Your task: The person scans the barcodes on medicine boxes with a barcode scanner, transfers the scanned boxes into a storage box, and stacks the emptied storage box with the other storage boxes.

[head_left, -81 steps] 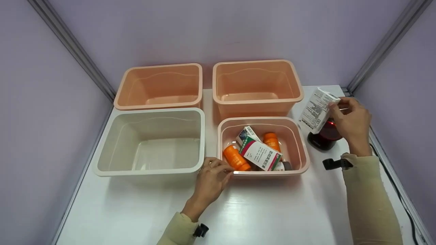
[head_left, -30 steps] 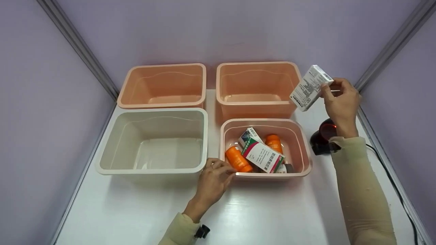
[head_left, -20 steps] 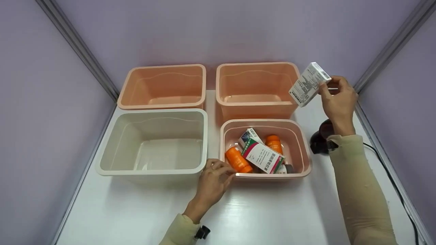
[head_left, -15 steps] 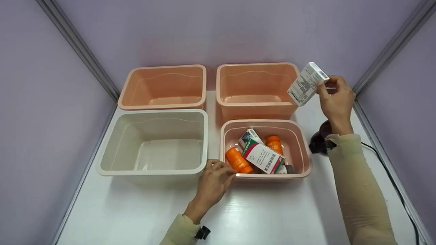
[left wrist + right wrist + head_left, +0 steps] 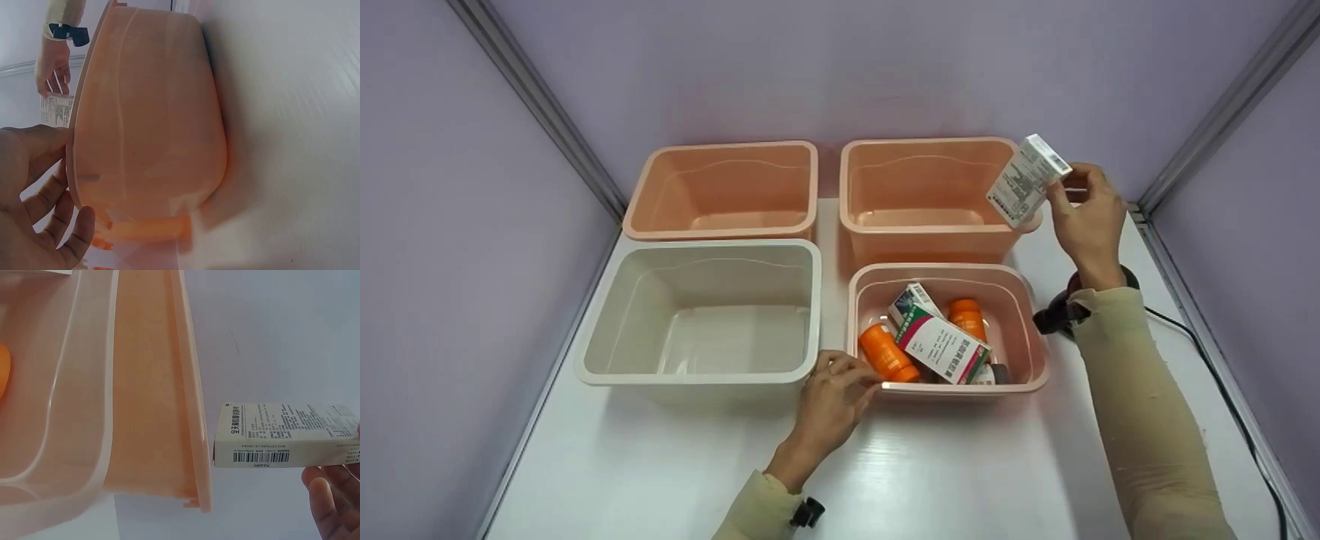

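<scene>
My right hand [image 5: 1093, 221] pinches a white medicine box [image 5: 1027, 184] between thumb and fingers, raised at the right rim of the back right orange bin [image 5: 926, 244]. Small print and a barcode face the right wrist view, where the box [image 5: 287, 433] lies close beside a bin rim. At the near left corner of the front pink bin [image 5: 960, 390], my left hand [image 5: 829, 401] pinches the rim; its other fingers curl loosely in the left wrist view. Inside that bin are orange bottles [image 5: 889, 354], a white and green medicine box [image 5: 941, 343] and a partly covered smaller box [image 5: 913, 300].
A grey-white bin [image 5: 697, 381] stands front left, with another orange bin [image 5: 720, 154] behind it. A dark device [image 5: 1129, 277], partly hidden by my right wrist, stands on the white table [image 5: 945, 472]. Its black cable [image 5: 1207, 360] runs along the right side.
My right hand has lifted the medicine box from over the dark device, up and to the left, toward the back right bin. My left hand has stayed at the pink bin's corner.
</scene>
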Available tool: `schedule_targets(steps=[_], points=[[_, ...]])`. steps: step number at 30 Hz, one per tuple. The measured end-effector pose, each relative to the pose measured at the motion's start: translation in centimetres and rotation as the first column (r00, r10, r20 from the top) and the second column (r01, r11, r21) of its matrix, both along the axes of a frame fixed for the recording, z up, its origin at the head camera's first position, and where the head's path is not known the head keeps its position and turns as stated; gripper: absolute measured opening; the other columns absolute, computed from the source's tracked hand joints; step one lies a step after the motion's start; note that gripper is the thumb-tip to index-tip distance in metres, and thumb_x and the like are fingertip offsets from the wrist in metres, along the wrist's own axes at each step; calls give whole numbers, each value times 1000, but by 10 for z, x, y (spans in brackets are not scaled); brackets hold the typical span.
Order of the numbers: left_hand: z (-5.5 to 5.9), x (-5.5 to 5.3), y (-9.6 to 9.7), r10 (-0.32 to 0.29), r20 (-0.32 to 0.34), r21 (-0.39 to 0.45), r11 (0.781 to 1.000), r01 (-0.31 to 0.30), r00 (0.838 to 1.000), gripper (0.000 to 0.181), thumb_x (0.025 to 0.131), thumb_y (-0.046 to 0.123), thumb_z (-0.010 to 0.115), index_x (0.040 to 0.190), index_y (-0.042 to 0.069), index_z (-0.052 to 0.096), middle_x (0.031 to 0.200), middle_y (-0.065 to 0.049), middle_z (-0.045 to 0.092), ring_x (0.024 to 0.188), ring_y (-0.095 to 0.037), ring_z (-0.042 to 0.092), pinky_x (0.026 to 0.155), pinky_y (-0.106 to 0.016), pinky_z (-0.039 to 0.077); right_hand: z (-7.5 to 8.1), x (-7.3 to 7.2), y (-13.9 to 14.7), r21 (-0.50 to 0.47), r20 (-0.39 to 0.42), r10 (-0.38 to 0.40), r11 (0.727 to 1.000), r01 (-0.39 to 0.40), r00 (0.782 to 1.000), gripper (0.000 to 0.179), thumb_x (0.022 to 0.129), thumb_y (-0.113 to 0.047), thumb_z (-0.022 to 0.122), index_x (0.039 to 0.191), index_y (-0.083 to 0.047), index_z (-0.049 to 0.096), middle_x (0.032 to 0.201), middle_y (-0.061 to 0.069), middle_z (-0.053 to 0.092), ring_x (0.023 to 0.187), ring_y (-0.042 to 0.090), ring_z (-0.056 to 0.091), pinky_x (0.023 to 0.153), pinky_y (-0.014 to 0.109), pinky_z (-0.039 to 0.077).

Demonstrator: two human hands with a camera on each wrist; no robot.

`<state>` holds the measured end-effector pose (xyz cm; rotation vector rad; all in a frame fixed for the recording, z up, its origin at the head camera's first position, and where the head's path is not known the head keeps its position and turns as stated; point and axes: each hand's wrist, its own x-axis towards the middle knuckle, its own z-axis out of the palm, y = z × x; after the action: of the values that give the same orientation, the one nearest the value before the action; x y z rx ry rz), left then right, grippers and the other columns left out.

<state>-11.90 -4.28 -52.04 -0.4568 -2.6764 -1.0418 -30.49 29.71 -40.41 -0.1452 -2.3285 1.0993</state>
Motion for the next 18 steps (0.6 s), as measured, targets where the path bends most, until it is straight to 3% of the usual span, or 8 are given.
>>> schedule_targets(steps=[9, 18], points=[[-2, 0, -1, -9, -56, 15, 1000, 10, 998, 9, 87, 26, 78, 96, 25, 79, 98, 10, 68, 108, -12, 52, 88, -37, 51, -6, -8, -4, 3, 1, 37, 999, -37, 999, 38, 98, -33, 59, 127, -8, 61, 118, 13, 67, 104, 29, 66, 97, 43, 50], [-3, 0, 0, -7, -56, 19, 1000, 8, 998, 9, 87, 27, 78, 96, 25, 79, 98, 10, 68, 107, -12, 52, 88, -35, 50, -9, -13, -9, 20, 55, 77, 997, -78, 995, 40, 99, -32, 58, 129, -7, 59, 121, 15, 66, 111, 31, 65, 100, 47, 49]])
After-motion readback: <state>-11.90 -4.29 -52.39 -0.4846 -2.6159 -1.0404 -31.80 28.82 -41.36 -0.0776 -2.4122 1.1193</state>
